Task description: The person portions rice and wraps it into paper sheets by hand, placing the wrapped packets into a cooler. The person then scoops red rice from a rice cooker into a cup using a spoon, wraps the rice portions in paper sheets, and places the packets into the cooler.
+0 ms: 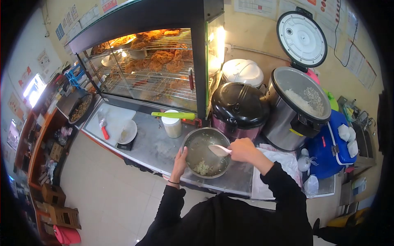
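My left hand (179, 163) grips the near left rim of a metal bowl (199, 145), which is tilted over the counter's front edge. A small clump of rice (202, 167) lies low in the bowl, with a few grains stuck to its wall. My right hand (243, 151) is closed around the handle of a pale rice paddle (219, 150), whose blade is inside the bowl, above the clump. Behind to the right stands an open steel rice cooker (283, 119) with rice (305, 100) inside, its lid (301, 39) raised.
Behind the bowl is a closed black-lidded cooker (239, 104). A glass warmer (143, 69) holds fried pieces. To the left are a white tub (172, 128) under a green-handled tool, a small bowl (126, 132) and a cutting board (117, 119). A blue cooler (328, 147) stands right.
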Tool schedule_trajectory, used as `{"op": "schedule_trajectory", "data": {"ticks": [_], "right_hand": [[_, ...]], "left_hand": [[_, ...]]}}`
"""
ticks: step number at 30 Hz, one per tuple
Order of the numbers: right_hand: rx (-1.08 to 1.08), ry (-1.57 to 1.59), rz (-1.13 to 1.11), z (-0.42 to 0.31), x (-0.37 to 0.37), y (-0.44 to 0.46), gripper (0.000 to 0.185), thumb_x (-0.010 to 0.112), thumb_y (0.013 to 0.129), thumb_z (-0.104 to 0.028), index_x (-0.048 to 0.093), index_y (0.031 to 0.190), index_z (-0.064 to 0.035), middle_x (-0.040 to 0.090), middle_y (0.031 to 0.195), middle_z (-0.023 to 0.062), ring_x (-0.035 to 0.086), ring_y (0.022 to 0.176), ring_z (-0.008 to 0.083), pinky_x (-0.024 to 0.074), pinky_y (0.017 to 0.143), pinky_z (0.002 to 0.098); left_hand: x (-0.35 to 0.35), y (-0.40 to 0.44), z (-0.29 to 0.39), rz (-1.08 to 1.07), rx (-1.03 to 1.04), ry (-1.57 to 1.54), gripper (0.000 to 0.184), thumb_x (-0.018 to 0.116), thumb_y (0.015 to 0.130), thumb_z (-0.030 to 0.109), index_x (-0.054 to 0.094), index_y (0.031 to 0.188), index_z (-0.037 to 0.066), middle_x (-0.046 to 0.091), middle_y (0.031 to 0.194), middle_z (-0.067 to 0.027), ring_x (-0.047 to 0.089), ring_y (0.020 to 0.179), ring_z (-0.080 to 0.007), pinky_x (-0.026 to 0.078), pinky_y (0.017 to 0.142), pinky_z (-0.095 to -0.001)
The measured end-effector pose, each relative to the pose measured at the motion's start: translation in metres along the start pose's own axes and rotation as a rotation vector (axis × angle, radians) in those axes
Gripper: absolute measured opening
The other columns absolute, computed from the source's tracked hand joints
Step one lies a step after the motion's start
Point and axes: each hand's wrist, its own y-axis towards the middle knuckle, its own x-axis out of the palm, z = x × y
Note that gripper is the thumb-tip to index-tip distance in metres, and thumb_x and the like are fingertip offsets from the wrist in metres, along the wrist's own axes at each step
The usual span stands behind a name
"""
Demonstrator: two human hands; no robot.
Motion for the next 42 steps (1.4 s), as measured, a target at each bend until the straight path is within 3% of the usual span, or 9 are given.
{"op": "schedule_trajectory", "data": {"ticks": [3,6,9,13,19,22,25,36,42], "right_hand": [[-0.112,0.374,-0.133,0.012,0.003,0.003,0.017,0.055,0.072,-0.018,0.067,0.081,-0.0096,0.060,0.060,0.0103,0.056,0.048,0.0195,0.0450,0.047,0.0335],[-0.082,0.720,-0.502,0.019,0.017,0.014,0.026,0.059,0.075,-0.028,0.066,0.089,-0.0077,0.055,0.052,0.0062,0.049,0.039,0.0126,0.0391,0.037,0.0272],[-0.035,0.918,-0.552,0.004,0.037,0.006,0.032,0.058,0.080,-0.032,0.062,0.104,-0.0117,0.045,0.046,-0.0010,0.041,0.037,0.0059,0.0331,0.036,0.0206],[-0.122,1.167,-0.484,-0.019,0.056,-0.012,0.031,0.059,0.081,-0.031,0.061,0.105,-0.0105,0.045,0.046,-0.0022,0.040,0.037,0.0049,0.0308,0.035,0.0206],[-0.135,1.383,-0.272,-0.011,0.082,-0.024,0.029,0.059,0.081,-0.028,0.063,0.102,-0.0082,0.045,0.046,-0.0020,0.036,0.036,0.0038,0.0278,0.034,0.0199],[-0.091,1.537,-0.276,-0.002,0.114,-0.022,0.028,0.060,0.081,-0.024,0.061,0.104,-0.0080,0.046,0.050,-0.0017,0.040,0.040,0.0039,0.0289,0.035,0.0187],[-0.014,1.671,-0.239,0.004,0.124,-0.031,0.027,0.060,0.081,-0.021,0.061,0.105,-0.0068,0.047,0.051,-0.0014,0.041,0.041,0.0039,0.0290,0.035,0.0186],[0.365,1.663,0.264,0.076,0.129,-0.164,0.030,0.057,0.083,-0.022,0.059,0.107,-0.0035,0.043,0.048,-0.0019,0.038,0.038,0.0040,0.0289,0.036,0.0195],[0.808,1.410,0.507,0.105,0.153,-0.275,0.026,0.057,0.082,-0.019,0.061,0.101,-0.0009,0.047,0.050,-0.0006,0.040,0.039,0.0046,0.0301,0.036,0.0195]], "left_hand": [[0.009,-0.008,0.021,-0.038,0.020,0.145,0.047,0.043,0.090,0.034,0.040,0.122,0.000,0.052,0.112,-0.0088,0.049,0.100,-0.0150,0.038,0.085,-0.0261],[0.009,-0.006,0.027,-0.148,-0.075,0.161,0.048,0.044,0.089,0.034,0.041,0.122,0.000,0.052,0.112,-0.0099,0.049,0.101,-0.0161,0.038,0.086,-0.0273],[0.002,0.001,0.011,-0.160,-0.094,0.440,0.047,0.044,0.089,0.034,0.043,0.120,-0.001,0.053,0.112,-0.0127,0.050,0.102,-0.0191,0.037,0.088,-0.0291],[0.009,-0.009,0.004,-0.247,-0.043,0.800,0.052,0.040,0.087,0.041,0.043,0.121,0.001,0.052,0.111,-0.0217,0.048,0.106,-0.0346,0.037,0.088,-0.0367],[0.025,-0.005,0.032,-0.346,-0.113,1.023,0.052,0.040,0.086,0.043,0.044,0.121,0.005,0.056,0.107,-0.0173,0.053,0.096,-0.0330,0.041,0.080,-0.0381],[0.037,0.007,0.048,-0.429,-0.426,0.874,0.056,0.041,0.085,0.047,0.043,0.123,0.006,0.058,0.105,-0.0097,0.056,0.088,-0.0257,0.044,0.071,-0.0367],[0.043,0.016,0.052,-0.431,-0.488,0.788,0.046,0.041,0.088,0.040,0.045,0.123,0.010,0.055,0.110,-0.0076,0.050,0.098,-0.0162,0.038,0.084,-0.0272],[0.042,0.013,-0.017,-0.370,-0.166,0.318,0.051,0.041,0.090,0.035,0.040,0.123,-0.004,0.046,0.122,-0.0110,0.039,0.114,-0.0181,0.028,0.097,-0.0280],[0.044,0.021,-0.051,-0.325,-0.336,0.019,0.050,0.039,0.090,0.036,0.038,0.124,0.000,0.046,0.121,-0.0100,0.042,0.111,-0.0178,0.033,0.093,-0.0299]]}}
